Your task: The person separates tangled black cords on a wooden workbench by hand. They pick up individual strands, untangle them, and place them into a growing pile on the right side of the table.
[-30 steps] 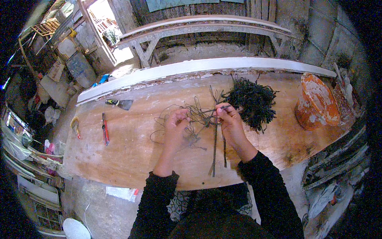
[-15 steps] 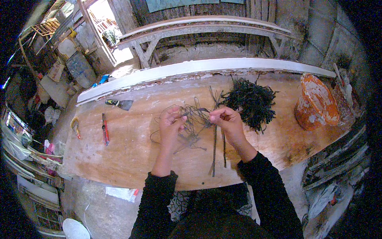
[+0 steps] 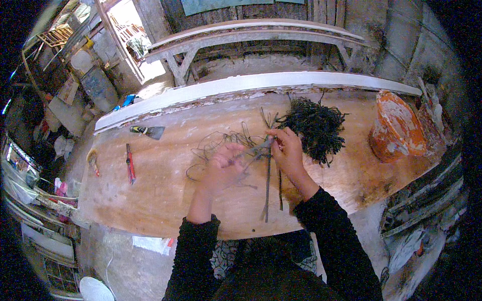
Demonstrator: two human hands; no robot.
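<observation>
My right hand (image 3: 288,153) pinches a dark, thin strand (image 3: 258,149) above the wooden board. My left hand (image 3: 226,164), smeared by motion, has its fingers closed at the strand's other end. Beneath and beyond both hands lies a loose tangle of thin dark strands (image 3: 217,140), partly hidden by them. Two longer dark strips (image 3: 267,193) lie lengthwise on the board beside my right hand. A thick heap of black strips (image 3: 316,129) lies just beyond that hand, to the right.
On the board (image 3: 165,200) at left lie a putty knife (image 3: 150,132), a red utility knife (image 3: 130,164) and a brush (image 3: 93,161). An orange, plaster-smeared bucket (image 3: 399,130) stands at right. A long white plank (image 3: 241,83) spans the far edge; a bench (image 3: 261,37) stands behind.
My left hand has moved slightly right and nearer to me, blurring. My right hand has lifted a little, and its fingers have turned around the strand. The view has shifted slightly.
</observation>
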